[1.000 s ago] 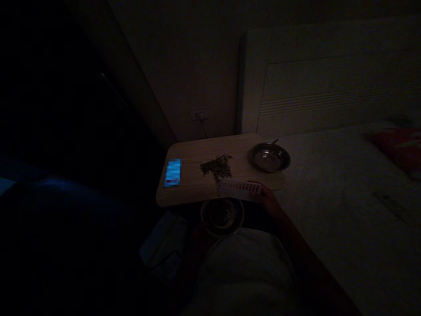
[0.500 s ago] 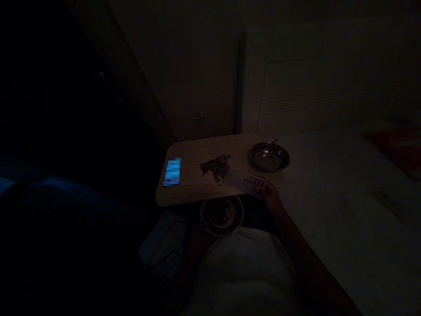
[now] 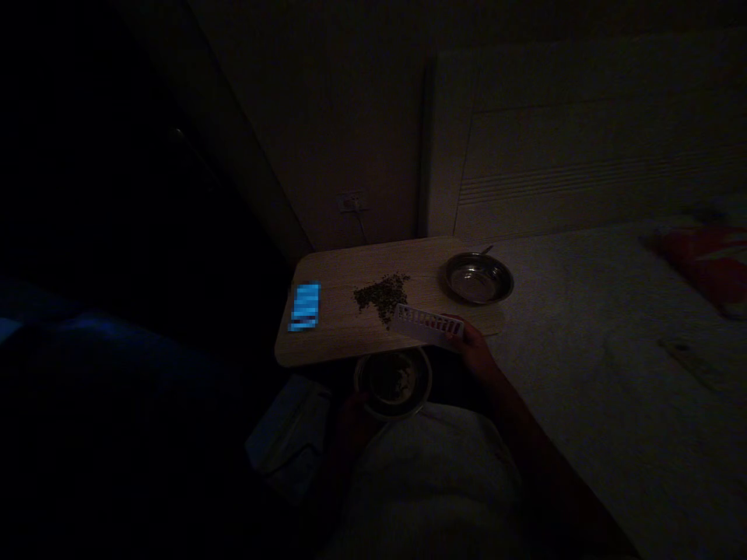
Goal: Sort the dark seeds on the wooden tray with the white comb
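Observation:
In dim light, my right hand [image 3: 471, 346] grips one end of a long, narrow white plastic piece with a row of slots [image 3: 429, 325]; its exact kind is unclear. The far end touches or hovers at the edge of a heap of small dark bits, like seeds or grains [image 3: 379, 295], spread on a wooden board-like tabletop [image 3: 332, 268]. Just below the near edge, my left hand [image 3: 357, 416] closes on the left rim of a round metal bowl [image 3: 425, 389]. More dark bits lie inside this bowl.
A second metal bowl [image 3: 479, 288] with a handle sticking out stands at the tabletop's right end. At the left end lies a lit phone [image 3: 305, 306]. A wall socket with a plug [image 3: 352, 202] is behind. To the right spreads a bed [image 3: 583, 311] with a red item [image 3: 706, 260].
My right hand has drawn the slotted white piece slightly left and toward me, tilting it a little. The bowl in my left hand stays almost where it was.

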Tool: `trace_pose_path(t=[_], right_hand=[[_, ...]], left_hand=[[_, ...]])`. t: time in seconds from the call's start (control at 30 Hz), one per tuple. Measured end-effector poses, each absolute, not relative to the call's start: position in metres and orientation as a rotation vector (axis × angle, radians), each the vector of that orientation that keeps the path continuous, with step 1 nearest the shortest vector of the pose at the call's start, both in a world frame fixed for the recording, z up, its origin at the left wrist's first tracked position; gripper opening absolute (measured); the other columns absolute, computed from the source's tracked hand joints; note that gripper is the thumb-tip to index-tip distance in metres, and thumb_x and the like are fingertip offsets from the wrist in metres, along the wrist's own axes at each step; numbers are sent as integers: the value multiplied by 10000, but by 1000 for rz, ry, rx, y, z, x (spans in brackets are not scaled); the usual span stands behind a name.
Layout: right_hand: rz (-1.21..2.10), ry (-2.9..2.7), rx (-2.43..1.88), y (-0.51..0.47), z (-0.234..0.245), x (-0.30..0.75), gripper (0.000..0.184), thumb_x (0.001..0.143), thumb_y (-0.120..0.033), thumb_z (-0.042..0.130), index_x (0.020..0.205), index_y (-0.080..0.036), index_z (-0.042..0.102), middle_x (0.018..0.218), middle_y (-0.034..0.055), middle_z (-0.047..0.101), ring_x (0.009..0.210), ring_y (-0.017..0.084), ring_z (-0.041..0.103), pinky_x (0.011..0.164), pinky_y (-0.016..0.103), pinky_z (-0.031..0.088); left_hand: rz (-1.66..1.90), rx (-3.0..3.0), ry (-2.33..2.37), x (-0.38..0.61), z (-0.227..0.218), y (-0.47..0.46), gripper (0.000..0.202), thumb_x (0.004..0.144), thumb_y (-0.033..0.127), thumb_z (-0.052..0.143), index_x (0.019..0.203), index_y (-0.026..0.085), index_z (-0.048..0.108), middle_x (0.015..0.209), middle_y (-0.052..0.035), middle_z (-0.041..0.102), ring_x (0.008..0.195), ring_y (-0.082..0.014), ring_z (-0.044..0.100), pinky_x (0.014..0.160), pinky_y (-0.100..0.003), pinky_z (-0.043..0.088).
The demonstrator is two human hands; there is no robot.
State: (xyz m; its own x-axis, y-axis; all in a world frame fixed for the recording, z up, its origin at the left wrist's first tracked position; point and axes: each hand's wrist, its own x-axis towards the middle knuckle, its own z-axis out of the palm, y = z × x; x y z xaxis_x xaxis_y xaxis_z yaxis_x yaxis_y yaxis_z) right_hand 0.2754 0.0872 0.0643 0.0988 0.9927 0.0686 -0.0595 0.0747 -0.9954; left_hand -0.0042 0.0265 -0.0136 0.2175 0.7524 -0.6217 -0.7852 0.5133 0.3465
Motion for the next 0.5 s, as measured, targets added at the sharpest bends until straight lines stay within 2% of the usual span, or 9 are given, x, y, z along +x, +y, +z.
trace_pose_path(t=[0.17,0.37,0.5], right_hand=[[1107,-1100,-1131,90,59,276,432,768,-434,695,1168,-277,649,1181,24,700,1098,266,632,989,453,471],[1099,-1131,-1123,92,59,277,384,761,-410,708,1122,-285,675,1143,11,712,1076,261,639,1006,451,458],[1124,-1128,-1118,91,60,276,380,759,-399,709,1121,-286,675,1116,10,720,1054,258,647,992,458,465]], left_hand=[[1078,-38,848,-1,-9,27,437,721,126,566,1146,165,656,946,-99,756,1015,-316,676,959,-490,481],[1090,-51,891,1,-8,28,330,748,109,564,1057,101,681,950,-133,754,953,-292,692,959,-447,481],[1101,-50,929,-2,-14,27,325,744,91,568,1043,136,686,872,-96,761,915,-274,700,946,-435,490]])
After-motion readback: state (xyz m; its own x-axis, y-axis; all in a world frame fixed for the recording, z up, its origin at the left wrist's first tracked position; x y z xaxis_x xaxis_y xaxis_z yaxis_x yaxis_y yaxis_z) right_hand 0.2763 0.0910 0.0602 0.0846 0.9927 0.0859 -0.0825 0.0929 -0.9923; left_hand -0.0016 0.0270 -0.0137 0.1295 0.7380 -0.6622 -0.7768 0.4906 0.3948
